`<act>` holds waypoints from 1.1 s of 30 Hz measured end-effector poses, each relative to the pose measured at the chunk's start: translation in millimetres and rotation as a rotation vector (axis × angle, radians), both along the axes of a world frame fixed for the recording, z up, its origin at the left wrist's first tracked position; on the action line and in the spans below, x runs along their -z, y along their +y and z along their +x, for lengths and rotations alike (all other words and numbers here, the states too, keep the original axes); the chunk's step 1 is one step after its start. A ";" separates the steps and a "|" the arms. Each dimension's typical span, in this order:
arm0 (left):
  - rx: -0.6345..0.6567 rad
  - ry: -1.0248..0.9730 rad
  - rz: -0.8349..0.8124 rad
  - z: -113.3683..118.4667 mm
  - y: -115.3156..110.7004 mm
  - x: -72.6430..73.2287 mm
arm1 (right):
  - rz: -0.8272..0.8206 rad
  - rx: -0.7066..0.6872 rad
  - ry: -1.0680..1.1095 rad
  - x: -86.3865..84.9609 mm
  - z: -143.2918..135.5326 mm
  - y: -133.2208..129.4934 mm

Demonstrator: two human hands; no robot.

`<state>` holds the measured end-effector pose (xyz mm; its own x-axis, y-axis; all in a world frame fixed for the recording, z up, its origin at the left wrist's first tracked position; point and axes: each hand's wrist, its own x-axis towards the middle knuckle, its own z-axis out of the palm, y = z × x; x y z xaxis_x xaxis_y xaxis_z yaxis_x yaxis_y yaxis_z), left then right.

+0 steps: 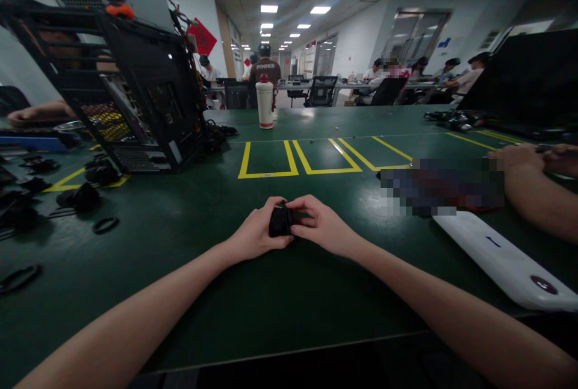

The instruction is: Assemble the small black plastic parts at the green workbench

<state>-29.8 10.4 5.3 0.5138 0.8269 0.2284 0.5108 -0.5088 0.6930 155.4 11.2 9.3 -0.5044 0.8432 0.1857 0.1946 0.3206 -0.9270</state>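
A small black block-shaped object [280, 222] sits between my hands just above or on the green table; its exact kind does not show. My left hand [253, 235] wraps it from the left, thumb below and fingers over the far side. From the right, my right hand [323, 226] pinches its edge with thumb and fingertips. Parts of the object are covered by my fingers.
At left stands a black computer case [149, 94], with black cable bundles [79, 196] and a black loop [105, 224] nearby. A white tumbler [265, 103] stands behind yellow tape outlines [268, 174]. To the right are a white elongated case [501, 256] and another person's hand [519, 163].
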 end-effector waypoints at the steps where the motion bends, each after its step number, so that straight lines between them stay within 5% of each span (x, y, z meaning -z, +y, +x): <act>1: 0.003 0.004 0.001 -0.1 -0.1 -0.2 | -0.006 -0.004 -0.002 -0.2 0.0 -0.5; 33: 0.018 0.000 -0.005 -0.6 0.8 0.4 | -0.177 -0.017 0.034 -2.0 0.1 3.8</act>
